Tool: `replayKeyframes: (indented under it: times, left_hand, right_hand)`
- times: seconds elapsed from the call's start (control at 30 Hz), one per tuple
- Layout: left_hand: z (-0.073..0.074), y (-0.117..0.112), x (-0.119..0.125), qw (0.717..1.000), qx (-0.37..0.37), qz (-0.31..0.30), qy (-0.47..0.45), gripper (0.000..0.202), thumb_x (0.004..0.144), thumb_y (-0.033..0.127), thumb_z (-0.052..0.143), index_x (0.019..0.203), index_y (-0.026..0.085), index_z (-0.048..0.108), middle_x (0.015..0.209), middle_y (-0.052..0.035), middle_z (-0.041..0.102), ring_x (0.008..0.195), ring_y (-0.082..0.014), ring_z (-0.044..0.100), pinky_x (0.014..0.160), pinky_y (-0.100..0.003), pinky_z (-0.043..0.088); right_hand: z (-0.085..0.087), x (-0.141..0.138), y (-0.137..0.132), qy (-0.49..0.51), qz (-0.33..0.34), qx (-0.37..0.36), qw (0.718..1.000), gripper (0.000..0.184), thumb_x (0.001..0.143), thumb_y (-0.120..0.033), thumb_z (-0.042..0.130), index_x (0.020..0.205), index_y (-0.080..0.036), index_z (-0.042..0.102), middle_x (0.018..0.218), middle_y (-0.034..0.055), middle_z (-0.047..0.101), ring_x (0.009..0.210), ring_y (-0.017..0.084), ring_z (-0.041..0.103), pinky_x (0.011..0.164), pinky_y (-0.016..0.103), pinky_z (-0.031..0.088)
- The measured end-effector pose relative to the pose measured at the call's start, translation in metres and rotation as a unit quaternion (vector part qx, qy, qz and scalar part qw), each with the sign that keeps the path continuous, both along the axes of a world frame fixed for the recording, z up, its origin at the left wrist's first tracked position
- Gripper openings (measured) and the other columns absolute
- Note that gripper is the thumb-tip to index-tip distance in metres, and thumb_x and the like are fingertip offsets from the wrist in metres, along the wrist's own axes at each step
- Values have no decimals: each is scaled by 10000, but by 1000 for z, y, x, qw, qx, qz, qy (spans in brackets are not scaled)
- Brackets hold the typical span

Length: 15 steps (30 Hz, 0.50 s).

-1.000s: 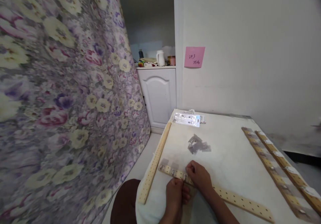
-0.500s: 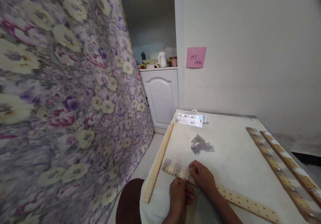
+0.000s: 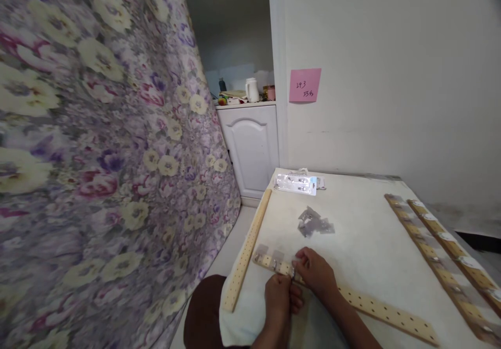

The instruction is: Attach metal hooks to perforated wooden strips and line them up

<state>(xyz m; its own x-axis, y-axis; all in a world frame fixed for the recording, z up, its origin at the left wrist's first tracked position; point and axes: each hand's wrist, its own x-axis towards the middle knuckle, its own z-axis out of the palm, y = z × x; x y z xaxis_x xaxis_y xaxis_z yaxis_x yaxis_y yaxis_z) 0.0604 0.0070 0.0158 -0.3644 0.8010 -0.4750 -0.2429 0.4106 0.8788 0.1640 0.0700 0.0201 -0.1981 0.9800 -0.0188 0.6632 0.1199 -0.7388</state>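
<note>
A pale wooden strip with rows of holes (image 3: pixel 383 310) lies slantwise across the table under my hands. Small clear plastic cards (image 3: pixel 277 256) with shiny metal pieces are set along its left end. My left hand (image 3: pixel 277 298) is closed at the strip's near edge, fingertips pinched by a small shiny metal piece (image 3: pixel 293 271). From the right, my right hand (image 3: pixel 318 272) pinches at the same spot, thumb and forefinger together above the strip. What lies between the fingertips of each hand is too small to make out.
A second holed strip (image 3: pixel 247 252) lies along the table's left edge. Beyond my hands sits a pile of clear cards (image 3: pixel 314 222), with a clear plastic package (image 3: pixel 295 184) farther back. Two filled strips (image 3: pixel 434 259) lie at the right. A floral curtain (image 3: pixel 117 182) hangs at left.
The view has shifted slightly. Both hands stay at the same spot on the strip, and my right fingers have closed in a little around the small metal piece.
</note>
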Motion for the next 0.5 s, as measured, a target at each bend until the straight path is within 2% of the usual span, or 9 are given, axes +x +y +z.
replayKeyframes:
  times: [0.33, 0.5]
  left_hand:
    - [3, 0, 0, 1000, -10, -2, 0, 227, 810, 244, 410, 602, 179, 474, 419, 21, 571, 275, -74, 455, 304, -176, 276]
    - [2, -1, 0, 1000, -12, -5, 0, 235, 815, 283, 434, 607, 181, 477, 420, 16, 576, 280, -82, 472, 298, -173, 263]
  right_hand:
    - [1, 0, -3, -7, 3, 11, 1000, 151, 769, -353, 529, 864, -256, 595, 825, -17, 661, 796, 165, 605, 687, 261, 371]
    - [0, 0, -2, -10, 0, 8, 1000, 170, 763, -372, 543, 875, -256, 596, 821, -18, 664, 781, 162, 605, 685, 258, 369]
